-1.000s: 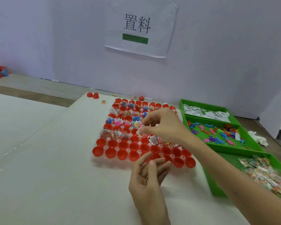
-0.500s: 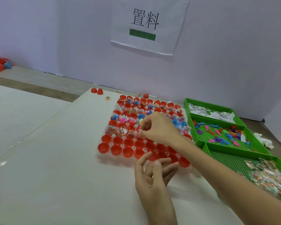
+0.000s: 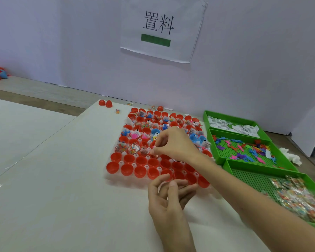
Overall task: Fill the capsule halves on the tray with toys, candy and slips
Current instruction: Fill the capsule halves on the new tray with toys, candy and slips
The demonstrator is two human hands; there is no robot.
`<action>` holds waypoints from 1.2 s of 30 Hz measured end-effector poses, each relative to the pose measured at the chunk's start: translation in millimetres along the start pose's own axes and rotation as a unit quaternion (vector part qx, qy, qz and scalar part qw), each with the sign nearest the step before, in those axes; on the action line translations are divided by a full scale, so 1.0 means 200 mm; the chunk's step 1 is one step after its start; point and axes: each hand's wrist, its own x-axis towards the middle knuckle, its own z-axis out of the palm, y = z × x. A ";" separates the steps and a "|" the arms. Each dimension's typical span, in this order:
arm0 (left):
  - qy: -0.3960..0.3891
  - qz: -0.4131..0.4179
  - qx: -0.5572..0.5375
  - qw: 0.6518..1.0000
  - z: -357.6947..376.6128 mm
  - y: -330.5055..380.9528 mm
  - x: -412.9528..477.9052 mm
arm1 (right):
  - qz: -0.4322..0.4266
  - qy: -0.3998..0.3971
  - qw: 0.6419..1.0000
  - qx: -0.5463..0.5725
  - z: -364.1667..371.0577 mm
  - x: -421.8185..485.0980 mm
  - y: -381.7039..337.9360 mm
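Right hand (image 3: pixel 173 145) pinches an unidentifiable small piece (image 3: pixel 153 152) above red plastic capsule halves (image 3: pixel 140 172) on the clear plastic tray (image 3: pixel 121 162), just beyond the relaxed left hand (image 3: pixel 168 197); a fumbled release could drop it between cups.

A clear tray (image 3: pixel 121 162) lay flat on the worktop (image 3: pixel 62 179), packed with red capsule halves (image 3: pixel 128 158) standing open side up, and a few blue halves (image 3: pixel 194 138) among them. The two nearest rows stood empty. The rows behind held toys (image 3: pixel 135 134), candy (image 3: pixel 133 149) and slips (image 3: pixel 145 151). Just right of it, three green bins (image 3: pixel 218 159) held more: slips farthest, toys in the middle, candy nearest.
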 end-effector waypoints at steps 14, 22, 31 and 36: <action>-0.004 -0.017 0.023 1.000 0.01 0.02 -0.01 | 0.017 0.075 0.995 0.058 -0.17 0.04 0.07; -0.021 -0.033 0.046 0.998 0.01 0.04 -0.02 | 0.188 0.208 0.958 -0.062 -0.53 0.16 0.75; -0.022 -0.063 0.072 0.995 0.01 0.03 0.03 | 0.372 0.131 0.919 -0.026 -0.62 0.18 1.17; -0.013 -0.063 0.070 0.995 0.02 0.04 0.04 | 0.353 0.180 0.917 -0.047 -0.63 0.17 1.13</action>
